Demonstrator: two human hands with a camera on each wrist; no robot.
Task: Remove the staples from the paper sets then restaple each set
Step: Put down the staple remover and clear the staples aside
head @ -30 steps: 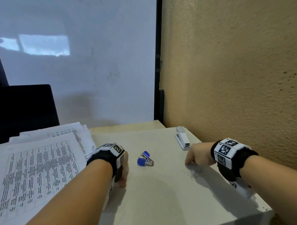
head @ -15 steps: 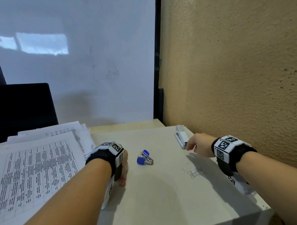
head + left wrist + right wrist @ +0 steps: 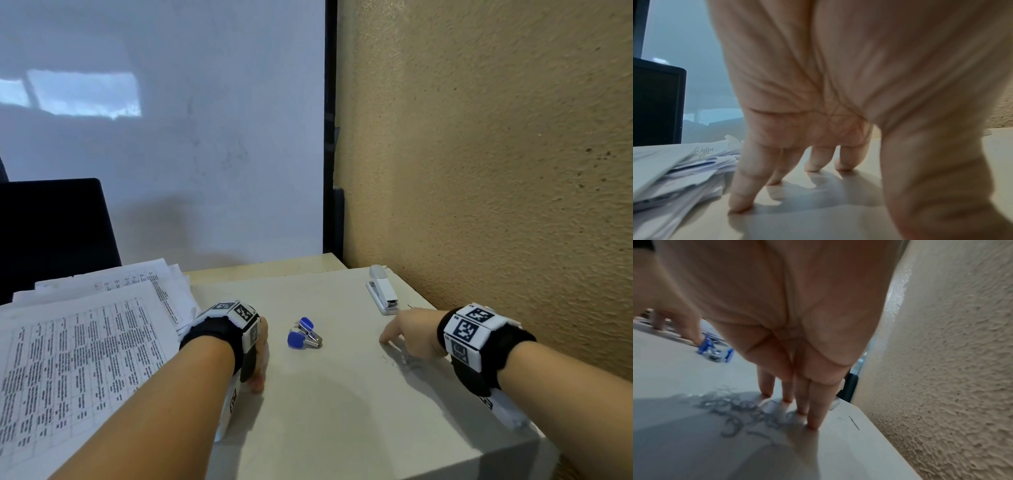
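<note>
A stack of printed paper sets [image 3: 85, 349] lies on the left of the white table [image 3: 342, 411]. My left hand [image 3: 260, 356] rests beside the stack's right edge, its straight fingertips [image 3: 740, 206] touching the tabletop next to the papers [image 3: 674, 175]. A blue-handled staple remover [image 3: 304, 334] lies mid-table, also seen in the right wrist view [image 3: 715, 350]. A white stapler [image 3: 382, 291] lies at the far right. My right hand [image 3: 407, 332] is just in front of it, fingertips [image 3: 812, 425] down on the table at a small heap of pulled staples [image 3: 740, 408].
A rough tan wall [image 3: 496, 171] runs close along the table's right edge. A dark monitor [image 3: 51, 233] stands behind the papers at the left. A pale wall is at the back. The table's near right corner [image 3: 534, 442] drops off.
My right hand went from the staple heap up to the stapler, then came back down to the table beside the heap. The left hand stayed put.
</note>
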